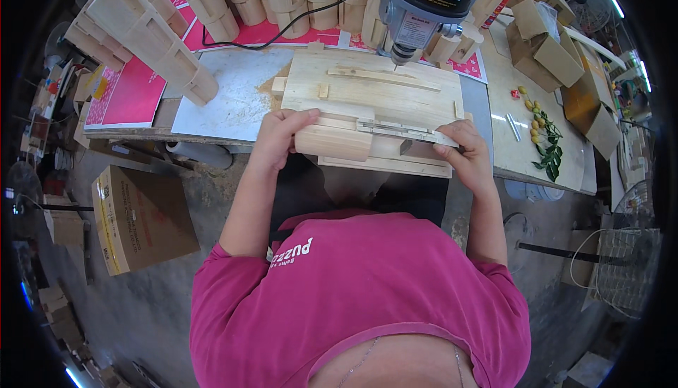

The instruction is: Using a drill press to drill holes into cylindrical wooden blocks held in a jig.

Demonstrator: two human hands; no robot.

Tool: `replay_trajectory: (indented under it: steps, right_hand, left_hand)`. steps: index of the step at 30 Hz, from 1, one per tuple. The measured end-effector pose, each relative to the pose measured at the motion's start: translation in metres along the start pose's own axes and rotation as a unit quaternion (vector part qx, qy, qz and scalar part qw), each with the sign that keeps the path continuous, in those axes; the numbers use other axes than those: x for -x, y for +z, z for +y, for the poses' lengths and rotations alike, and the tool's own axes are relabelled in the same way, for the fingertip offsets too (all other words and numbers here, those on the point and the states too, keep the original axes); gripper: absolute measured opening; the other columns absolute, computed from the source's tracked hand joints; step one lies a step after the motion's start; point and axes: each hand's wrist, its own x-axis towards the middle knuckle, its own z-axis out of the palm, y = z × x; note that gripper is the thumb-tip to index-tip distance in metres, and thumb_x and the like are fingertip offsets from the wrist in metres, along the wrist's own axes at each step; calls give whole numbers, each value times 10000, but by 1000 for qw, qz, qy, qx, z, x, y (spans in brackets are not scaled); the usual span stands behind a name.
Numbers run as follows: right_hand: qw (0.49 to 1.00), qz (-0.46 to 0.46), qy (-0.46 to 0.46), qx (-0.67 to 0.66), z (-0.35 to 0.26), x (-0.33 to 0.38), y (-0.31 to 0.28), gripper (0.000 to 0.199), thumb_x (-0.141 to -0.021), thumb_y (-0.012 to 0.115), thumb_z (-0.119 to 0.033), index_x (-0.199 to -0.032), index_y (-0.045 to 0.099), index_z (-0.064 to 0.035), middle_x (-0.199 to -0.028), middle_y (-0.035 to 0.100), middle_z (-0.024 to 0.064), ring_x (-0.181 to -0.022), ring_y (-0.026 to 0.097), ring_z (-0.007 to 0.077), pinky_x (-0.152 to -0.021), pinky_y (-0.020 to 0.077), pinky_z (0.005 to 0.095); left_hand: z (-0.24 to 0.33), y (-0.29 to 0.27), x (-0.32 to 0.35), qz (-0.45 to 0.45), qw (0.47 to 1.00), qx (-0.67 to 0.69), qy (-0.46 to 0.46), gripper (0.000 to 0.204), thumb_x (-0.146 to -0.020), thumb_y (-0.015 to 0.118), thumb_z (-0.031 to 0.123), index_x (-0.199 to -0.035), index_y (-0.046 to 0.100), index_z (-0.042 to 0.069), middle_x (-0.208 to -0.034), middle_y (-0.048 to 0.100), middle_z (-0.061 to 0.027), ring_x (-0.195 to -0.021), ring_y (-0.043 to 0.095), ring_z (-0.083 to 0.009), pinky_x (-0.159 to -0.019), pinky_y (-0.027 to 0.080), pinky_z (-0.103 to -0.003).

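A pale wooden block with a rounded face (332, 143) lies at the near side of a flat wooden jig board (395, 95). My left hand (277, 137) is closed round the block's left end, thumb on top. A slim metal caliper (406, 131) with scale marks lies across the right part of the work, its left end by the block. My right hand (467, 149) pinches the caliper's right end between thumb and fingers. The head of a drill press (424, 6) stands beyond the board, with its chuck (401, 54) over the far edge.
Stacked wooden blocks (159, 31) stand at the far left, with more along the back. A black cable (304, 17) crosses behind the board. On the right are open cardboard boxes (544, 45) and yellow fruit with green leaves (547, 151). A carton (145, 218) sits on the floor at left.
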Motion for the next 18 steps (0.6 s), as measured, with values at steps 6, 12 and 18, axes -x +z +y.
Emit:
replay_trajectory:
  steps: [6,12,18]
  right_hand:
    - [1000,24,14,-11,20,-5,16,246,-674,716,-85,-901,651,-16,-809,606,81,-833,523,239,-740,408,320]
    - [991,62,-12,114,47,-9,17,277,-661,721,-97,-917,643,-27,-828,613,85,-815,512,264,-739,407,343]
    - [982,96,12,165,58,-20,17,333,-635,743,-115,-938,627,-37,-853,620,90,-820,535,281,-738,426,360]
  left_hand:
    - [-19,33,-10,-98,995,-21,22,327,-753,705,282,-848,604,-15,-647,555,-14,-540,499,-62,-477,377,-195]
    - [-56,51,-34,-94,915,-267,288,562,-665,757,227,-1120,549,-29,-874,552,-103,-811,541,-217,-706,449,-303]
    - [-81,70,-43,40,784,-453,421,733,-564,786,305,-1203,515,69,-991,515,-116,-975,459,-290,-853,330,-413]
